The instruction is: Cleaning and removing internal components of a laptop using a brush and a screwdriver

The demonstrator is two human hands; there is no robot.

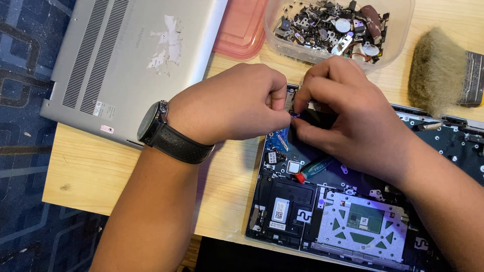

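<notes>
An opened laptop chassis point(322, 221) lies on the wooden table, its boards and touchpad plate exposed. Both my hands meet over its upper left corner. My left hand point(229, 103), with a black watch on the wrist, is closed, thumb and fingers pinching at a small part near the chassis edge. My right hand point(348, 113) is curled over a black flat component point(317, 118), fingertips pressed on it beside the left thumb. What exactly sits between the fingertips is hidden. A small screwdriver point(312, 170) with a teal handle and red tip lies inside the chassis below my right hand.
A silver laptop bottom cover point(121, 60) lies at the upper left, overhanging the table. A clear tub point(338, 30) of small metal parts and coin cells stands at the back, a pink lid point(242, 27) beside it. A wide brush point(443, 70) rests at the right. Blue patterned floor lies left.
</notes>
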